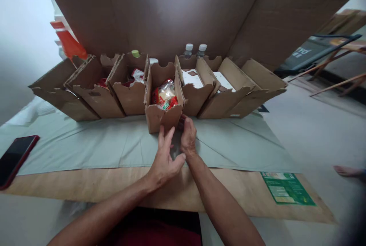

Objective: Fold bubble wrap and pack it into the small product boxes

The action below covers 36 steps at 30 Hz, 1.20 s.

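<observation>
Brown open-topped cardboard bin [160,119] standing forward at centre frame

At the left edge, a black-screened phone in a dark red case [17,158] lies on the pale green cloth [108,143] covering most of the wooden bench [85,185]. Left of centre, three brown cardboard bins [97,103] stand side by side.

The central bin holds a clear-and-red plastic packet [166,95]. It looks light, with stiff walls but a ragged, notched rim that could bend; low on both side walls seems the sounder hold. The packet would likely feel soft and slippery.

The left hand [164,160] has its fingers and thumb apart, fingertips at the bin's lower front. The right hand [188,137] curls by the lower right corner, beside a dark, unclear item [181,121]; its fingers are partly hidden, so I cannot tell whether its grip is clamped.

Right of centre, three more brown bins [228,103] stand; at lower right lies a green printed sheet [287,188].
</observation>
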{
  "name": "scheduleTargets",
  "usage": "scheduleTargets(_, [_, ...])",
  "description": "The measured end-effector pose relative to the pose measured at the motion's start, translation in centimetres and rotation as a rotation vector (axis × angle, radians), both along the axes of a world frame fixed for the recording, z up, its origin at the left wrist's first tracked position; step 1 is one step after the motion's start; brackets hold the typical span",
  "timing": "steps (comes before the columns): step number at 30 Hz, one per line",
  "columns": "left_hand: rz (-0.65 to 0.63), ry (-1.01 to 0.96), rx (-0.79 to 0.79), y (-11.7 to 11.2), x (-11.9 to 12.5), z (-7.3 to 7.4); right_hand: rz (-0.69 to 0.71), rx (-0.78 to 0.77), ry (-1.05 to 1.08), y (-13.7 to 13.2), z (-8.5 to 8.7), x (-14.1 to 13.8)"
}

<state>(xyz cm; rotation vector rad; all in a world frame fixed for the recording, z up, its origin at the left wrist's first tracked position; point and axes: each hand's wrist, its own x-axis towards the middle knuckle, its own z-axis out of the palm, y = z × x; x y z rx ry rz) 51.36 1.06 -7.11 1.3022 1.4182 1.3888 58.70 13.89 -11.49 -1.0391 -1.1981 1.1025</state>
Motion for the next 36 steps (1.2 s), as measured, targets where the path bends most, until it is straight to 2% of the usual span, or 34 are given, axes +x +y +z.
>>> scheduleTargets(5, [0.029,0.062,-0.023,4.3,-0.8,0.1,-0.044,-0.020,0.000,0.4,0.2,0.2])
scheduleTargets(9, [0.056,0.139,-0.015,6.6,-1.6,0.0,-0.036,-0.021,-0.009,0.2,0.3,0.4])
scheduleTargets(14, [0.055,0.213,-0.021,8.2,-2.2,0.1,-0.054,-0.036,-0.024,0.2,0.4,0.3])
scheduleTargets(19, [0.039,0.291,-0.036,8.7,-2.9,-0.9,-0.058,-0.043,-0.077,0.8,-0.1,0.2])
scheduleTargets(24, [-0.029,0.601,-0.009,7.3,-5.6,-1.8,-0.002,-0.014,-0.234,1.3,-0.5,0.4])
scheduleTargets(28, [-0.159,1.017,-0.054,3.9,-8.0,-2.2,0.138,0.105,-0.447,0.7,0.0,0.2])
scheduleTargets(30, [-0.216,1.150,-0.100,2.0,-8.5,-2.5,0.224,0.180,-0.562,-0.3,0.4,-0.1])
scheduleTargets(33, [-0.272,1.229,-0.121,-0.2,-8.4,-2.9,0.315,0.258,-0.699,-2.5,0.7,-0.3])
scheduleTargets(36, [-0.304,1.229,-0.124,-1.6,-8.2,-2.9,0.372,0.353,-0.844,-4.9,0.3,0.5])
